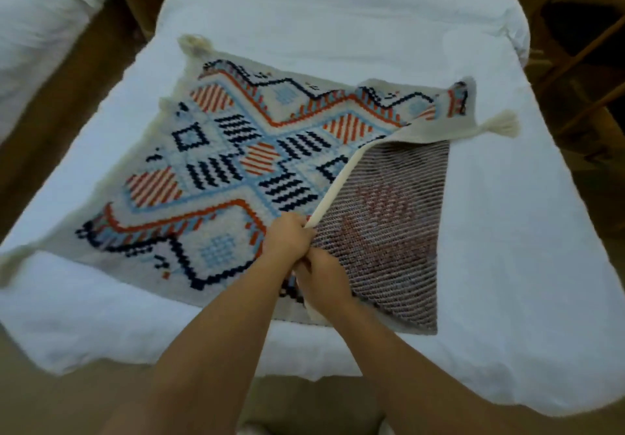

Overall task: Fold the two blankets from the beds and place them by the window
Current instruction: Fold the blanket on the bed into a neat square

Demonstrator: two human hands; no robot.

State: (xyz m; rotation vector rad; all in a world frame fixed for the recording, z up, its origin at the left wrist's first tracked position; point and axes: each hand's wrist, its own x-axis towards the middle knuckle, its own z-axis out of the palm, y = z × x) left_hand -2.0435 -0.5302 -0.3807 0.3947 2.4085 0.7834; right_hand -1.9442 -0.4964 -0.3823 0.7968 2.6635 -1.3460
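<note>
A cream knitted blanket (216,167) with orange, light blue and navy geometric patterns lies spread on the white bed (338,22). Its right part is turned over, showing the dull striped underside (389,218), and a cream tassel (504,125) sticks out at the far right corner. My left hand (287,235) grips the cream folded edge near the blanket's near middle. Just below it, my right hand (321,277) pinches the same edge. Both forearms reach in from the bottom of the view.
A second bed with white bedding (37,29) stands at the left across a brown floor gap (84,83). Wooden furniture legs (581,59) show at the upper right. White duvet surrounds the blanket on all sides.
</note>
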